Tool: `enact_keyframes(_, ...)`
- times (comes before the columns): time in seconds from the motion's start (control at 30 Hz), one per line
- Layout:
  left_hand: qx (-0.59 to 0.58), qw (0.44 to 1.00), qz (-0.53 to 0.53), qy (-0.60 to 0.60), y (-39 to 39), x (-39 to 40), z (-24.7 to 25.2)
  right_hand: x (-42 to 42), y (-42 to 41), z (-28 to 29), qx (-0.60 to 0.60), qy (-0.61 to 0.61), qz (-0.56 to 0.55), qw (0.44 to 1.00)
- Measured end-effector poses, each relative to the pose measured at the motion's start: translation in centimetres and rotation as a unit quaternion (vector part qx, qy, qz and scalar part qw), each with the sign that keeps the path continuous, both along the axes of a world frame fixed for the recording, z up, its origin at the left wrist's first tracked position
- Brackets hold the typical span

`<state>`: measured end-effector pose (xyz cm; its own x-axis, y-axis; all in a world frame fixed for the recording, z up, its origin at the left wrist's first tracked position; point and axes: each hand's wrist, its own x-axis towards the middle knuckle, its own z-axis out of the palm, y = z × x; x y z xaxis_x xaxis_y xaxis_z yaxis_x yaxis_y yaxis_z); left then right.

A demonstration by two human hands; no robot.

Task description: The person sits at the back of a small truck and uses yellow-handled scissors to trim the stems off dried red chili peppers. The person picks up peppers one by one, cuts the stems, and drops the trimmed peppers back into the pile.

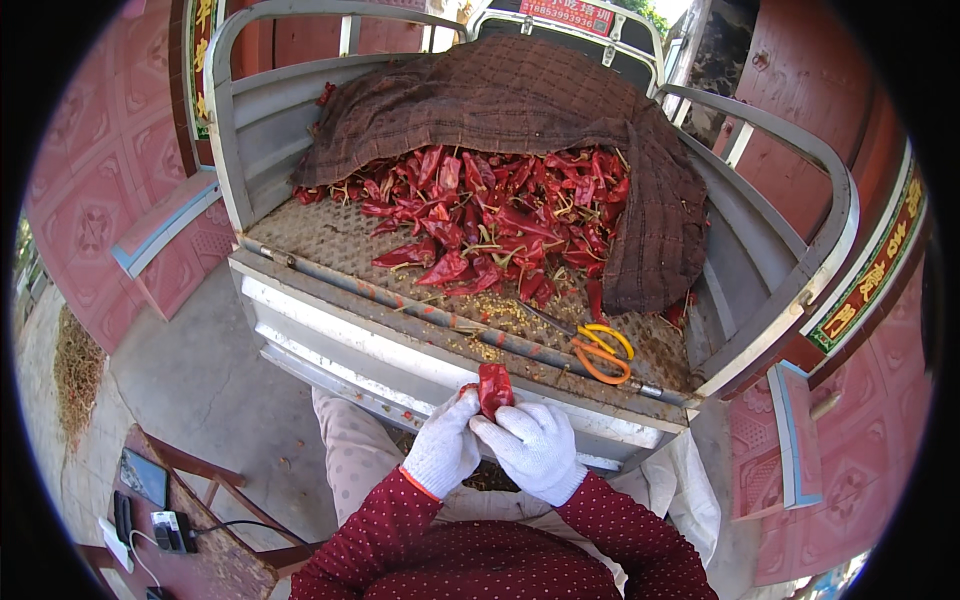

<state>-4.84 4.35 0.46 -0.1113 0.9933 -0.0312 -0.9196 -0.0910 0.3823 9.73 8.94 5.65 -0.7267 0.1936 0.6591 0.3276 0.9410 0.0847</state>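
Note:
My right hand [526, 446], in a white knitted glove, is closed on a dried red chili pepper [495, 390] held upright before the lowered tailgate. My left hand [444, 442], gloved alike, meets it at the pepper's left side, with a small red piece showing at its fingertips. Beyond them a heap of dried red chili peppers [495, 202] lies on the metal truck bed [315, 225], partly under a brown checked cloth [480, 105]. Scissors [592, 349] with one yellow and one orange handle rest near the bed's rear edge, among scattered yellow seeds [491, 326].
Grey metal side walls [742, 247] and rails border the bed. At lower left, a worn wooden bench [217, 555] carries a phone [144, 478], a black device [174, 531] and cables. White sheeting [686, 487] hangs at my right.

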Motion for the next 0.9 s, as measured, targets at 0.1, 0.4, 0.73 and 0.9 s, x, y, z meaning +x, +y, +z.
enact_keyframes(0.1,-0.028,1.0,0.002,0.013,-0.4,-0.1,0.6,-0.2,0.1,0.7,0.002,-0.059,0.035,0.998)
enact_keyframes(0.4,0.011,0.995,-0.006,0.097,-1.1,-0.7,1.2,1.4,0.7,4.2,-0.16,-0.017,0.093,0.982)
enact_keyframes(0.73,0.024,0.991,-0.056,0.122,-1.5,-0.9,0.8,-0.6,3.0,4.8,-0.244,-0.001,0.111,0.963)
enact_keyframes(0.9,0.04,0.983,-0.066,0.169,-1.8,-1.3,0.0,-0.9,1.8,5.8,-0.193,-0.074,0.094,0.974)
